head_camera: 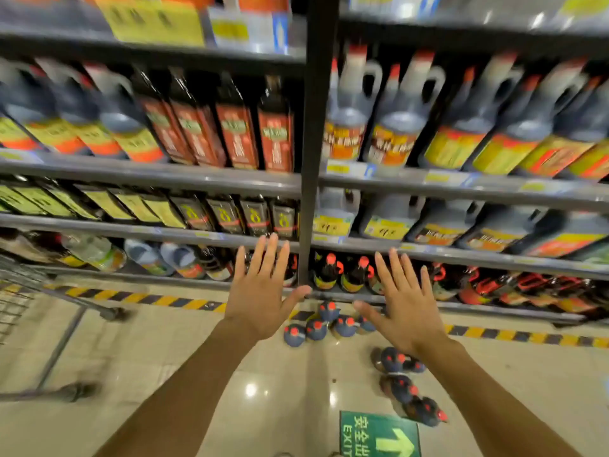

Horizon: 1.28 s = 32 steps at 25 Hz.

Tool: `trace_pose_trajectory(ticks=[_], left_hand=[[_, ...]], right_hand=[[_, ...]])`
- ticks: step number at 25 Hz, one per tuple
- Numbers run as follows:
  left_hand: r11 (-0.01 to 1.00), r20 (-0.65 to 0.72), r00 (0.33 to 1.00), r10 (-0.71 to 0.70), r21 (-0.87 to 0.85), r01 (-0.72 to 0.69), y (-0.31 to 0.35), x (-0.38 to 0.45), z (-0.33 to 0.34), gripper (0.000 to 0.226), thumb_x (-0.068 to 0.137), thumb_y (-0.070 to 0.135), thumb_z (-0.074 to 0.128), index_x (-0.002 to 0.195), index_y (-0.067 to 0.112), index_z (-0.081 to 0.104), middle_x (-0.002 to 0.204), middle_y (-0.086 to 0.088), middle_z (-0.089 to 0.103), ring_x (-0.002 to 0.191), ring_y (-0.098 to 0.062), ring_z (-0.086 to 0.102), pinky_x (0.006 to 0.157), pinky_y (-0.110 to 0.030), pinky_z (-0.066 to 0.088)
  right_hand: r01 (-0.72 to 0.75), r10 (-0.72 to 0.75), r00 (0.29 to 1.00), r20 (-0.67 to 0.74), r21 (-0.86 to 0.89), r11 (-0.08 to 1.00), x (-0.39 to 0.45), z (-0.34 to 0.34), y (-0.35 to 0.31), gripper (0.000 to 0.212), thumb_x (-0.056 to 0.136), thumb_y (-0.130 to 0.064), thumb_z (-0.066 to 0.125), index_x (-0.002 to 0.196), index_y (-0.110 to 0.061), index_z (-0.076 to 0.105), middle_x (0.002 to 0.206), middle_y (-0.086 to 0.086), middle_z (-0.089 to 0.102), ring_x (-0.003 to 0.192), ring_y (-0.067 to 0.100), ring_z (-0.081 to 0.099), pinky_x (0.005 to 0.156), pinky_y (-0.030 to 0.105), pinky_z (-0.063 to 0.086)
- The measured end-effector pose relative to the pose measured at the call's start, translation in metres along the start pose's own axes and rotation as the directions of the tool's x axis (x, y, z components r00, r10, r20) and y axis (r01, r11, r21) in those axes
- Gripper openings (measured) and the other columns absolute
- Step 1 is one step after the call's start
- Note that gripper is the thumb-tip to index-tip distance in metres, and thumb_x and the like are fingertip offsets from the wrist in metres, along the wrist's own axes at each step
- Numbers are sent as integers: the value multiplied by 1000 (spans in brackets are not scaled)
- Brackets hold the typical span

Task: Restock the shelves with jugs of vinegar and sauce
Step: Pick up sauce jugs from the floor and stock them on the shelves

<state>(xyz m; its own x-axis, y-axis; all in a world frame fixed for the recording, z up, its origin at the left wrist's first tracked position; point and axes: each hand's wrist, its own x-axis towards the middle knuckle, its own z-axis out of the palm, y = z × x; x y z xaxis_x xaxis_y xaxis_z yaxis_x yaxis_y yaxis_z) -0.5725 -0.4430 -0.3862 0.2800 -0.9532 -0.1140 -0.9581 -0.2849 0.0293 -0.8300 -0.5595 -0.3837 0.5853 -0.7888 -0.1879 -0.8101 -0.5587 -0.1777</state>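
The left hand and right hand are held out empty with fingers spread, either side of the shelf upright. Red-capped jugs are clustered on the floor at the upright's foot, below both hands.

We see our two forearms bare from wrist to frame edge, no sleeves showing; our left hand and right hand wear no gloves, rings or watch.
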Motion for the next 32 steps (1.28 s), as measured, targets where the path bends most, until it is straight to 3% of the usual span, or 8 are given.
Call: trace_pose_trajectory(ticks=[7, 14, 18, 20, 21, 23, 28, 32], left_hand=[[997, 125, 990, 60, -45, -55, 6, -3, 304, 89, 94, 78, 1, 161, 18, 6, 169, -6, 1, 157, -28, 1, 126, -56, 7], [985, 23, 985, 173, 17, -174, -19, 41, 528, 104, 88, 82, -6, 163, 14, 16, 171, -5, 9, 159, -27, 7, 126, -56, 8], [955, -90, 962, 256, -127, -267, -27, 68, 586, 91, 93, 72, 32, 157, 6, 35, 166, -14, 31, 154, -31, 27, 123, -49, 22], [919, -149, 963, 226, -295, -261, -26, 77, 597, 64, 96, 60, 52, 133, 9, 51, 131, -15, 63, 123, -36, 57, 95, -44, 43], [895, -179, 963, 202, -366, -255, -25, 77, 599, 47, 97, 55, 56, 117, 13, 50, 108, -9, 65, 101, -34, 60, 77, -41, 41], [853, -193, 965, 178, -458, -249, -22, 71, 597, 35, 98, 48, 59, 101, 19, 39, 84, 4, 52, 78, -25, 50, 65, -36, 28], [862, -133, 978, 163, -464, -207, -16, 41, 591, 32, 100, 46, 57, 99, 20, 38, 85, 7, 47, 85, -23, 50, 66, -33, 26], [840, -94, 990, 106, -524, -139, -15, -5, 607, 34, 98, 54, 55, 105, 24, 42, 96, 1, 59, 88, -22, 57, 74, -38, 48]], right_hand=[[118, -118, 990, 78, 6, 993, 32, 282, 61, 97, 86, -90, 5, 161, -31, -15, 171, 0, -18, 159, 25, -14, 129, 53, -4], [259, -257, 965, -55, 18, 966, 109, 501, 74, 103, 85, -85, 19, 165, -22, 4, 173, 4, 1, 160, 24, 0, 129, 47, -1], [351, -346, 932, -107, 37, 936, 147, 559, 72, 96, 93, -75, 38, 163, -13, 20, 171, 11, 20, 158, 29, 20, 128, 46, 14], [341, -325, 938, -120, 153, 928, 157, 575, 71, 76, 99, -56, 55, 158, -13, 32, 155, 15, 46, 142, 36, 42, 115, 51, 37], [323, -297, 943, -146, 209, 923, 159, 578, 69, 63, 100, -46, 59, 151, -14, 40, 138, 15, 56, 127, 39, 50, 101, 51, 45], [286, -242, 953, -184, 271, 919, 157, 576, 67, 39, 102, -31, 61, 133, -10, 50, 111, 13, 57, 104, 39, 54, 82, 48, 44], [291, -240, 951, -197, 298, 909, 116, 571, 62, 27, 101, -22, 63, 123, -9, 55, 94, -2, 48, 95, 31, 47, 72, 39, 28], [297, -237, 950, -205, 351, 888, 69, 581, 66, 33, 98, -27, 67, 126, -12, 57, 92, -9, 48, 97, 25, 45, 75, 37, 35]])
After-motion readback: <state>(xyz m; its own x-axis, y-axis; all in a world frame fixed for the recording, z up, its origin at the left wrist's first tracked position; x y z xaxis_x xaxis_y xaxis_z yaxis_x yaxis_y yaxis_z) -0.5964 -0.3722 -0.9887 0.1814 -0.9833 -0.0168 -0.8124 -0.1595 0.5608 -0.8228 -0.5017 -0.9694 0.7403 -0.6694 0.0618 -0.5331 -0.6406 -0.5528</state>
